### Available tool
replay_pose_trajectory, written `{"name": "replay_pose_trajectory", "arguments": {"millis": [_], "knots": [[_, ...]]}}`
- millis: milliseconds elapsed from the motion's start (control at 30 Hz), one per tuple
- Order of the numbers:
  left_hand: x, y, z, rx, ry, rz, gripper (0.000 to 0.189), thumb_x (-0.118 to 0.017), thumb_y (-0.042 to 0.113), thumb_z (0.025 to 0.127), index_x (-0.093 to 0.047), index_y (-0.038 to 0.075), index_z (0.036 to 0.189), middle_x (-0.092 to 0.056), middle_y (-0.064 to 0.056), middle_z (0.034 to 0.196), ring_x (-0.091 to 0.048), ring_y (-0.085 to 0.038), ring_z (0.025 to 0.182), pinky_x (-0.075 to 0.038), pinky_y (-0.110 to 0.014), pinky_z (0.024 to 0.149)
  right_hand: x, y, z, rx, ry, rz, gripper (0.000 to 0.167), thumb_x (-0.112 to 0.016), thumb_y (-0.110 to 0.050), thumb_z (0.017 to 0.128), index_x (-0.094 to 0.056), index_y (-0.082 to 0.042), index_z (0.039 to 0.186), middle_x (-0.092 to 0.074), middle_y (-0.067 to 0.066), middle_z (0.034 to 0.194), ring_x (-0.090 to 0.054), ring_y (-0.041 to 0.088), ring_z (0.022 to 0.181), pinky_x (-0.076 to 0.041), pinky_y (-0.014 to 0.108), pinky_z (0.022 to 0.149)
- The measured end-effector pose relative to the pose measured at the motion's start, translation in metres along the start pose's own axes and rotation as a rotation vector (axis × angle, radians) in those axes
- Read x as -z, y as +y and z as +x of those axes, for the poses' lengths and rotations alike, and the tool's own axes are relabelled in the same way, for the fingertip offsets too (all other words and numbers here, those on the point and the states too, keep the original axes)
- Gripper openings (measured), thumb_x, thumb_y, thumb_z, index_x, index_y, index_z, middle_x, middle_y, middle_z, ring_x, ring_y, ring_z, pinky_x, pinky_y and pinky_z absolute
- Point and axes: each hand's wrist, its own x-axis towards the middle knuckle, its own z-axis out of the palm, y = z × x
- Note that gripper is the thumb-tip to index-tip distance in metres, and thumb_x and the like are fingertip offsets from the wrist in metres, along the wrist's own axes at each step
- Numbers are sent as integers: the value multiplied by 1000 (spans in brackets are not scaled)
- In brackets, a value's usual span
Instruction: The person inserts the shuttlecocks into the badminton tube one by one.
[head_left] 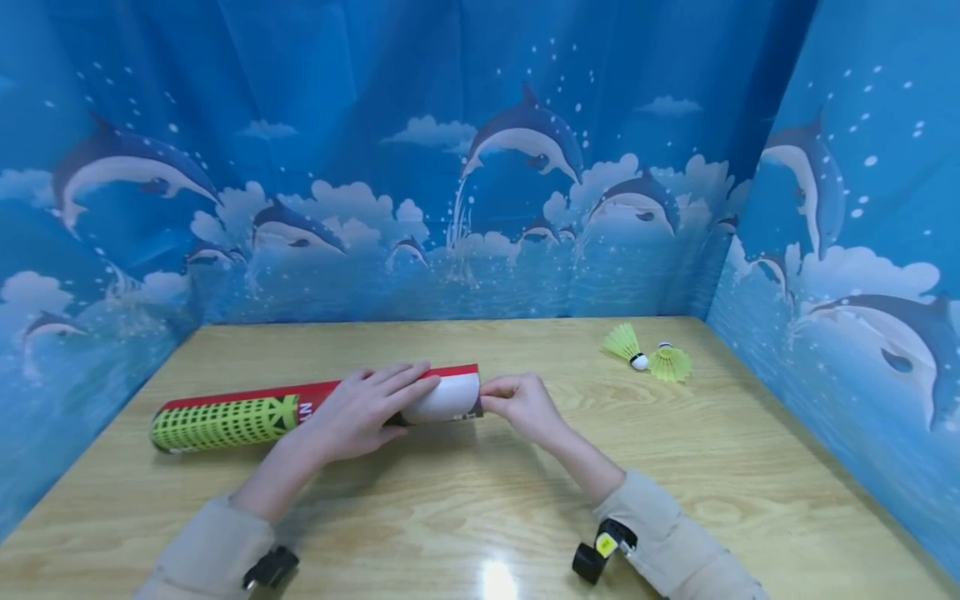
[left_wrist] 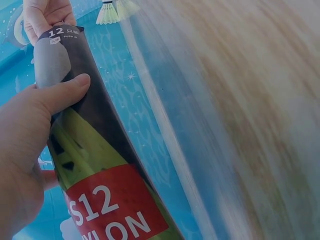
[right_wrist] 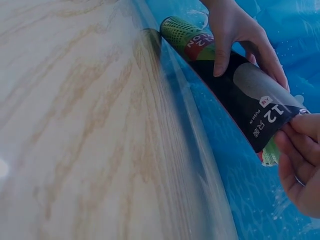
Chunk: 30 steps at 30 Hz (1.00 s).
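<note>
A long shuttlecock tube [head_left: 322, 392], printed red, black and yellow-green, lies nearly level across the table. My left hand [head_left: 367, 412] grips it from above around the middle, thumb on the near side, as the left wrist view [left_wrist: 65, 95] also shows. At the tube's right end, my right hand [head_left: 521, 404] pinches at the rim with thumb and curled fingers. In the right wrist view its fingertips [right_wrist: 300, 125] are right at the mouth, covering part of it. A bit of yellow-green netting [right_wrist: 270, 154] shows beside that end.
Two yellow-green shuttlecocks lie at the back right of the wooden table [head_left: 600, 500]: one on its side [head_left: 624, 343], the other with its skirt [head_left: 670, 363] toward me. Blue dolphin curtains [head_left: 375, 167] stand behind and at the sides.
</note>
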Motion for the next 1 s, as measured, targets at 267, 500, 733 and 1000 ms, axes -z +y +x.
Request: {"name": "replay_pose_trajectory", "arguments": {"millis": [267, 500, 733, 1000], "knots": [[1, 0, 1, -1, -10, 3, 84, -81, 32, 70, -39, 20, 142, -41, -6, 143, -44, -24, 125, -46, -52, 86, 15, 2, -6, 19, -169, 3, 25, -59, -10, 91, -66, 2, 112, -66, 14, 108, -63, 22, 99, -51, 36, 83], [3, 0, 2, 2, -4, 0, 84, -82, 31, 70, -40, 19, 142, -42, -6, 142, -45, -25, 125, -45, -52, 87, 37, 10, -7, -17, -117, -20, 30, -61, -16, 90, -63, 2, 115, -68, 11, 104, -64, 20, 94, -51, 40, 81], [3, 0, 2, 7, -24, -16, 84, -81, 30, 71, -38, 19, 143, -40, -5, 144, -42, -25, 126, -44, -53, 89, 68, 25, -11, -77, -4, -27, 31, -61, -18, 91, -63, 2, 114, -67, 12, 103, -63, 20, 91, -50, 42, 80], [4, 1, 3, 13, -33, -31, 85, -81, 29, 71, -38, 19, 143, -40, -6, 144, -42, -25, 127, -43, -54, 90, 114, 40, -22, -113, 160, -7, 34, -59, -16, 92, -58, 8, 117, -67, 13, 100, -62, 7, 83, -52, 39, 79]]}}
